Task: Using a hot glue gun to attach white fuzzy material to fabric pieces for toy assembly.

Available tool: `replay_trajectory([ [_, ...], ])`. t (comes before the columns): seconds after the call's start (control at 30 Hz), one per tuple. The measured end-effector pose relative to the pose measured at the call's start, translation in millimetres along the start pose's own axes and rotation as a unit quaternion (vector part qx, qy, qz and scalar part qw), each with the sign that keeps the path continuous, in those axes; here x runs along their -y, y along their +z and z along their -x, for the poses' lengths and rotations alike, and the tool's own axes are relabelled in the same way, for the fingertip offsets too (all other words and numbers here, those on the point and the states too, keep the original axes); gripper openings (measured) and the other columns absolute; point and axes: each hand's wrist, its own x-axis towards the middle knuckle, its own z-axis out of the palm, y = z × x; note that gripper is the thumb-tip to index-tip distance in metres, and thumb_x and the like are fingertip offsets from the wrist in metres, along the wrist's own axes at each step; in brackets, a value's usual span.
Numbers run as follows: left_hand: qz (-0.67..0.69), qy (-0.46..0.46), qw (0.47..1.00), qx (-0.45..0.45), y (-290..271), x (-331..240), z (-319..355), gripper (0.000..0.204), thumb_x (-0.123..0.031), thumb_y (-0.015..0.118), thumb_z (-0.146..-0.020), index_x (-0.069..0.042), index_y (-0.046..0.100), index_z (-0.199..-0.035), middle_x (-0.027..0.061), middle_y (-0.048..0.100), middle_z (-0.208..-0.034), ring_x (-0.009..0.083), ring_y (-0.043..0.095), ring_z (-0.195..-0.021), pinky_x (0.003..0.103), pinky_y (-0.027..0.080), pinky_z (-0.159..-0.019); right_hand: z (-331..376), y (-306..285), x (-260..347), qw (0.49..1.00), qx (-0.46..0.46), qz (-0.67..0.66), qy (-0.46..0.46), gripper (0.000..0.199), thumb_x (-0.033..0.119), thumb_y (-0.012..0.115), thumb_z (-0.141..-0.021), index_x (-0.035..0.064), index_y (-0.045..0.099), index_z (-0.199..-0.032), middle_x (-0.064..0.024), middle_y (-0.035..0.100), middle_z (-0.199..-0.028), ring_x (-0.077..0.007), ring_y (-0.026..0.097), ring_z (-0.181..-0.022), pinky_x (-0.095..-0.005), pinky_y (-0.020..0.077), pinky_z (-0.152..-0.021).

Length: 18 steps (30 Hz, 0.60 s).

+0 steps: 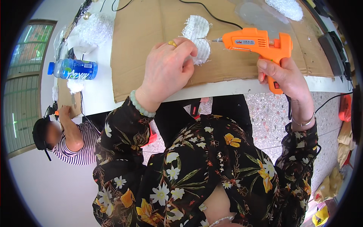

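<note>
An orange hot glue gun [256,42] is in my right hand [285,75], fingers wrapped round its handle. Its metal nozzle points left, just beside a white piece of frayed fabric [202,49] with two rounded lobes. My left hand [168,70], with a gold ring on one finger, is closed at the left edge of that fabric piece. The curled fingers cover part of the edge, and the fingertips are mostly hidden. Under both lies a brown cardboard sheet [151,26] on the table.
At left stand a blue-labelled plastic bottle [77,70], lying on its side, and a heap of white shredded strands [96,30]. Another white tuft [285,8] sits at the far right, near a dark grey box [332,53]. A black cord [211,14] crosses the cardboard. A person in a striped shirt [81,145] works at left.
</note>
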Motion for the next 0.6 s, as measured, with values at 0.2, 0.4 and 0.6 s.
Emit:
replay_trajectory([
  [0.2, 0.229, -0.232, 0.945, 0.032, -15.8, 26.6, -4.2, 0.014, -0.011, 0.061, -0.082, -0.006, 0.064, -0.095, 0.0039, 0.066, -0.085, 0.0164, 0.063, -0.066, 0.03, 0.047, -0.062, -1.8, 9.9, 6.7, 1.0, -0.008, -0.01, 0.0, 0.028, 0.032, 0.062, -0.089, 0.0049, 0.057, -0.09, -0.0022, 0.058, -0.069, -0.0117, 0.056, -0.063, -0.0256, 0.0459, -0.058],
  [0.4, 0.451, -0.3, 0.84, -0.047, -32.0, 47.6, -22.7, 0.021, -0.016, 0.055, -0.092, 0.001, 0.064, -0.102, 0.0052, 0.067, -0.088, 0.0122, 0.064, -0.078, 0.022, 0.047, -0.065, -2.2, 7.1, 4.3, 0.999, -0.031, -0.02, -0.013, 0.029, 0.033, 0.062, -0.089, 0.0046, 0.057, -0.089, -0.0029, 0.058, -0.068, -0.0125, 0.057, -0.061, -0.0262, 0.047, -0.058],
  [0.6, 0.209, -0.189, 0.946, -0.16, -52.4, -3.6, -6.5, 0.015, -0.004, 0.063, -0.082, -0.004, 0.062, -0.097, 0.0035, 0.064, -0.079, 0.0139, 0.06, -0.076, 0.03, 0.047, -0.073, 4.3, -4.1, 0.4, 0.998, -0.036, -0.044, -0.021, 0.029, 0.033, 0.061, -0.089, 0.0042, 0.057, -0.09, -0.0034, 0.058, -0.068, -0.0129, 0.058, -0.061, -0.0263, 0.0474, -0.057],
])
